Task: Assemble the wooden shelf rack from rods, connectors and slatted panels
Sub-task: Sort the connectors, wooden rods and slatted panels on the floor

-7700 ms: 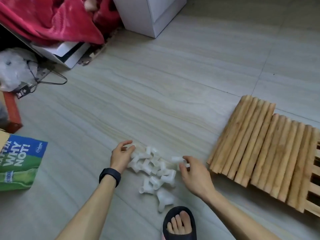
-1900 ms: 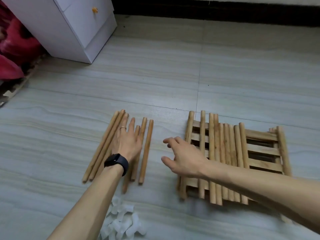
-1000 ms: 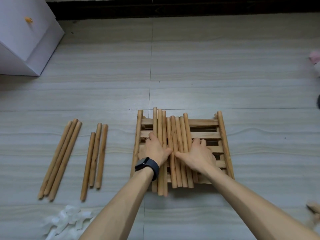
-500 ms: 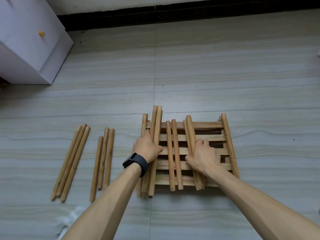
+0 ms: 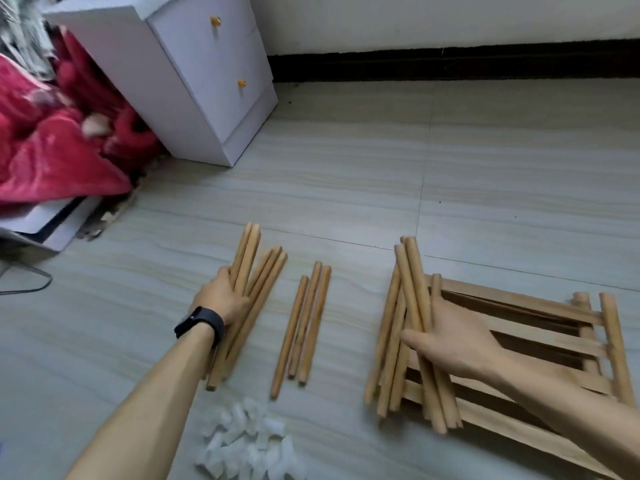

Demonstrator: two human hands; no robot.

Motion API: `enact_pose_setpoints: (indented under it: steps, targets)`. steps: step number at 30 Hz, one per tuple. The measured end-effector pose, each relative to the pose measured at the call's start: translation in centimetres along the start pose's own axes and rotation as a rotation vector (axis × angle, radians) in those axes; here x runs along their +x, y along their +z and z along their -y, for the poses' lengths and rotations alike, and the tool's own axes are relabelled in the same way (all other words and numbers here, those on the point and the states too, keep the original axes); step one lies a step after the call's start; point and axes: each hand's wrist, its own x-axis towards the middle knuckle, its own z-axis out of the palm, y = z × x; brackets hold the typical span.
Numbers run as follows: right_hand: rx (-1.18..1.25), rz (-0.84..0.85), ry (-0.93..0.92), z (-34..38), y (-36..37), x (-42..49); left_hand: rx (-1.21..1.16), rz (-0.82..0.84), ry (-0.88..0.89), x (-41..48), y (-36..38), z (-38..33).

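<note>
The person's left hand point(image 5: 221, 299) is curled round a bunch of rods point(image 5: 263, 278) on the left side of the floor point(image 5: 346, 185). The fingers wrap the two top rods, and the far tips of those two stick out past the rest. The other rods in the bunch lie right beside them, partly under the hand. A black watch point(image 5: 199, 323) sits on that wrist.

The right hand point(image 5: 453, 344) holds a pair of rods point(image 5: 415, 292). The thumb lies across the near side and the fingers go round the far side. The pair is tilted, with its far ends pointing a bit to the left. Just left of it, some loose rods point(image 5: 384, 344) lie on the left edge of the slatted panel point(image 5: 540, 337). The panel lies flat on the floor on the right, partly under the right arm.

Between the two hands, three rods point(image 5: 304, 323) lie side by side on the floor, apart from both hands.

Nearer the person, a heap of white connectors point(image 5: 246, 445) sits on the floor, just near the left bunch.

Far off on the left stands a white cabinet point(image 5: 194, 81) with two small yellow knobs. A red blanket point(image 5: 52, 150) is bunched up to the left of it. A dark strip point(image 5: 450, 64) runs along the bottom of the far wall.
</note>
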Motion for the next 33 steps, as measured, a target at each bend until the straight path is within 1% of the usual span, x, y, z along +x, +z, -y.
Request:
enact_pose_setpoints:
  steps: [2, 4, 6, 10, 12, 15, 17, 18, 20, 22, 24, 27, 30, 33]
  targets:
    - [0.012, 0.077, -0.007, 3.4, 3.4, 1.6, 0.055, 0.001, -0.026, 1.1, 0.3, 2.3]
    - [0.062, 0.143, 0.046, 6.1, 7.3, 3.1, 0.084, 0.004, -0.043, 2.0, 1.0, 3.8]
    - [0.102, 0.172, 0.099, 7.8, 10.7, 4.4, 0.096, -0.004, -0.056, 2.8, 2.0, 4.8]
    - [0.122, 0.141, 0.223, 8.4, 14.5, 6.4, 0.086, -0.031, -0.087, 4.3, 3.5, 5.6]
    - [0.12, 0.115, 0.245, 8.3, 15.5, 7.0, 0.051, -0.024, -0.08, 5.0, 4.4, 5.8]
    - [0.103, 0.082, 0.198, 8.3, 16.2, 7.2, -0.127, 0.004, -0.02, 5.8, 5.5, 6.0]
    - [0.057, 0.049, 0.161, 8.3, 16.4, 6.8, -0.182, 0.035, 0.012, 5.9, 6.4, 6.2]
    - [0.039, 0.033, 0.142, 8.4, 16.6, 6.5, -0.157, 0.065, 0.017, 5.8, 7.0, 6.2]
    - [0.007, 0.026, 0.119, 8.7, 17.0, 6.0, -0.032, 0.14, 0.021, 5.4, 8.3, 6.0]
    - [-0.027, 0.075, 0.114, 9.4, 17.5, 5.9, 0.061, 0.164, 0.035, 4.9, 9.7, 5.6]
    - [-0.065, 0.129, 0.102, 10.0, 18.0, 5.8, 0.092, 0.136, 0.063, 4.5, 10.6, 4.9]
    - [-0.157, 0.1, 0.052, 10.7, 18.6, 5.9, 0.14, 0.061, 0.103, 4.5, 11.0, 4.6]
    - [-0.304, 0.059, -0.055, 10.9, 19.0, 6.1, 0.175, 0.035, 0.114, 4.7, 10.9, 4.7]
    - [-0.341, 0.107, -0.113, 10.9, 19.1, 6.1, 0.126, 0.018, 0.107, 4.8, 10.4, 4.7]
